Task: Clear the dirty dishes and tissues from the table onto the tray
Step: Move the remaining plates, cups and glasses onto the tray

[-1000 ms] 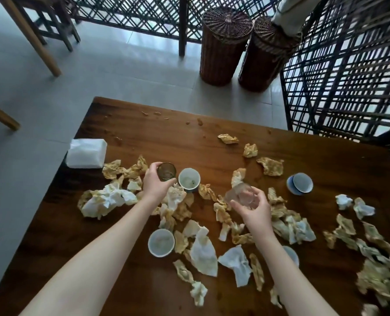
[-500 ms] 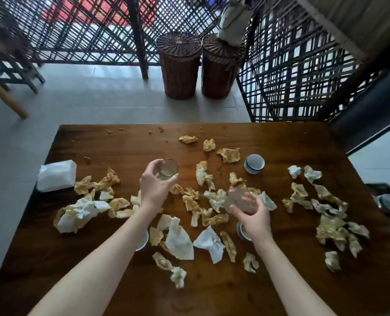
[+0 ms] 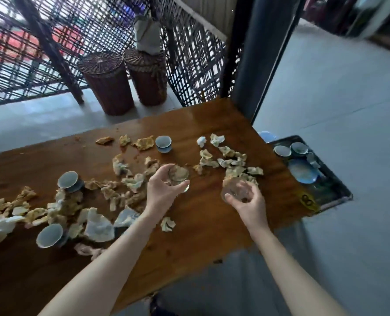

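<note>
Crumpled stained tissues (image 3: 130, 179) and pale cups (image 3: 163, 143) litter the table (image 3: 212, 224).

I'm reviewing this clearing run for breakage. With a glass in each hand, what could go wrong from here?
Both glass cups are pinched only by fingertips: the left hand holds one, the right hand another; either could slip. The tray sits past the table edge and already holds dishes, so setting glasses down there could knock them.

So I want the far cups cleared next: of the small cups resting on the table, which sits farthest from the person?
The blue-grey cup beside the tan crumpled tissues near the far edge; the other two cups sit farther left, closer in.
</note>
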The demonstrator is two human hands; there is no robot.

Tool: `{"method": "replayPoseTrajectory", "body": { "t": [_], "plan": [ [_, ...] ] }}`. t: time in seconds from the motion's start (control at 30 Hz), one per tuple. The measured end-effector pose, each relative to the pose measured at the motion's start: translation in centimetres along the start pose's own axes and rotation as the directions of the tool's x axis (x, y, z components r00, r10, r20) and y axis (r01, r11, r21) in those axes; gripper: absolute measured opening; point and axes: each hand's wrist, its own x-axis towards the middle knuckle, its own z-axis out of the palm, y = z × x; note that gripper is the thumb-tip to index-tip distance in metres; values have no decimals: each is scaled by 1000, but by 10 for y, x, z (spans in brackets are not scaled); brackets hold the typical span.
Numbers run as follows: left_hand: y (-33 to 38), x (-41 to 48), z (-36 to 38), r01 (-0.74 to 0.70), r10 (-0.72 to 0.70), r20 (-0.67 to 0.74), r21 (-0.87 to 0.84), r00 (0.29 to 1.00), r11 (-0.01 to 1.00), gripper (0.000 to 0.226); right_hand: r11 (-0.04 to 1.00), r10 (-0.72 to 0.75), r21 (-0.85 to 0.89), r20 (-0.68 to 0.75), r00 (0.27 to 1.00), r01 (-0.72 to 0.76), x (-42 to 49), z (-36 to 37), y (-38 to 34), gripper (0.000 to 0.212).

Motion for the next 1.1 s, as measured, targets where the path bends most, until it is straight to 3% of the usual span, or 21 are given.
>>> {"method": "replayPoseTrajectory", "body": {
  "t": [0.33,0.53,0.73,0.93,1.1],
  "plan": [
    [57,-52,183,-44,43,171,1,984,999,49,1000,8,19,-150,989,-5,5,-181,46,56],
    [88,-46,268,-112,94,286,49,954,992,51,998,64,42,-217,974,-56,33,-243,68,58],
    [101,-19,352,-136,131,369,-13,920,991,51,996,90,14,-212,973,-89,79,-289,90,53],
    [105,20,433,-79,79,413,-17,907,997,59,986,167,87,-437,884,-143,140,-377,107,53],
    [116,51,498,-71,55,478,15,877,997,61,972,231,87,-503,833,-217,185,-444,127,59]
  ]
}}
